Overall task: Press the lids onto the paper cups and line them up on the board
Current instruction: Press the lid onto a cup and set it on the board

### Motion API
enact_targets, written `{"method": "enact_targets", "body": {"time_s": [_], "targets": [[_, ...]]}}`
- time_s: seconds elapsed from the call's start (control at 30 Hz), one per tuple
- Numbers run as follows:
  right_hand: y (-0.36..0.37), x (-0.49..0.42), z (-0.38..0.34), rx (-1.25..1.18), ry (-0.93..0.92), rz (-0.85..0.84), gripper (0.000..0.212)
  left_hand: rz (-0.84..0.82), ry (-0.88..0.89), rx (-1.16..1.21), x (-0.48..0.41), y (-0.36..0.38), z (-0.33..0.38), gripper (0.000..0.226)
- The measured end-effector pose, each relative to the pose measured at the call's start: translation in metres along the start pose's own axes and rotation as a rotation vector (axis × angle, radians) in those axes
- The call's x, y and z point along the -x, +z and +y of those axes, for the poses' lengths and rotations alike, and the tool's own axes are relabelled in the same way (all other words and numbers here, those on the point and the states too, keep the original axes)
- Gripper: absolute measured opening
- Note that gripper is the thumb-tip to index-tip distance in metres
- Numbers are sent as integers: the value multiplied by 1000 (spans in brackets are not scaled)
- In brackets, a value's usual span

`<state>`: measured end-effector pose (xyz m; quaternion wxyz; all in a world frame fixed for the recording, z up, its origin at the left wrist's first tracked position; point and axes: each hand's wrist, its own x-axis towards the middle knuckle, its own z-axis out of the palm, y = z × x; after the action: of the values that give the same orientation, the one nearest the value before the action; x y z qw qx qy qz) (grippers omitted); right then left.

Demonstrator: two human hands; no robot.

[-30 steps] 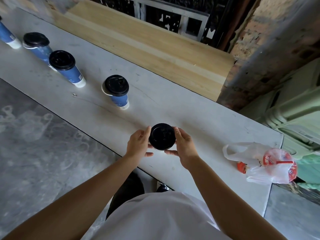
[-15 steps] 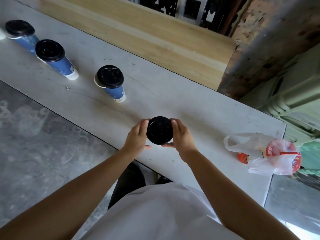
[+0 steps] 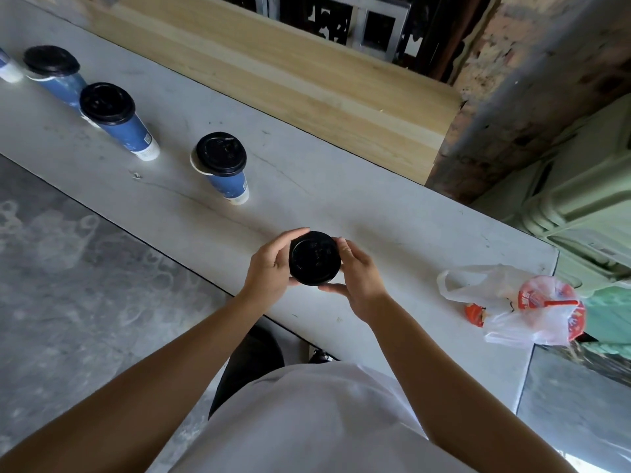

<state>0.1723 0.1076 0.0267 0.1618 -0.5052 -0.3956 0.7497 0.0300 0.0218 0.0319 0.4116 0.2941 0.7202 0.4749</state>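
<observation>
A black lid (image 3: 314, 258) sits on a cup that is hidden beneath it, above the grey board (image 3: 375, 213). My left hand (image 3: 271, 268) and my right hand (image 3: 358, 279) both grip the lid's rim from either side, fingers curled round it. Three blue paper cups with black lids stand in a row on the board to the left: the nearest cup (image 3: 223, 165), a middle cup (image 3: 116, 119), and a far cup (image 3: 54, 71). The white base of one more cup (image 3: 6, 68) shows at the left edge.
A clear plastic bag (image 3: 512, 305) with red items lies at the board's right end. A pale wooden plank (image 3: 307, 83) runs along the far side. Concrete floor lies left of the board; green crates (image 3: 587, 213) stand at the right.
The view has shifted a little, so the row of cups sits further right in frame. Both hands stay on the lid in much the same grip.
</observation>
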Motion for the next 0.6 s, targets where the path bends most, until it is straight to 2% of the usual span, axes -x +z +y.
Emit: {"method": "enact_targets", "body": {"time_s": [0.13,0.2,0.3,0.4,0.5,0.6], "targets": [[-6,2,-1,-44,30,-73,30,-83,22,-82,-5,-11,7,47],[-13,5,-1,-95,2,-154,34,-147,-33,-43,-10,-16,12,55],[-23,9,-1,-63,-73,-240,56,-305,-137,32,-15,-24,16,56],[-24,8,1,101,-179,-251,74,-407,-33,-169,-15,-26,12,76],[-21,9,-1,140,-224,-229,71,-379,11,-251,-16,-25,9,91],[-18,9,-3,198,-250,-243,68,-373,18,-202,-16,-27,6,90]]}}
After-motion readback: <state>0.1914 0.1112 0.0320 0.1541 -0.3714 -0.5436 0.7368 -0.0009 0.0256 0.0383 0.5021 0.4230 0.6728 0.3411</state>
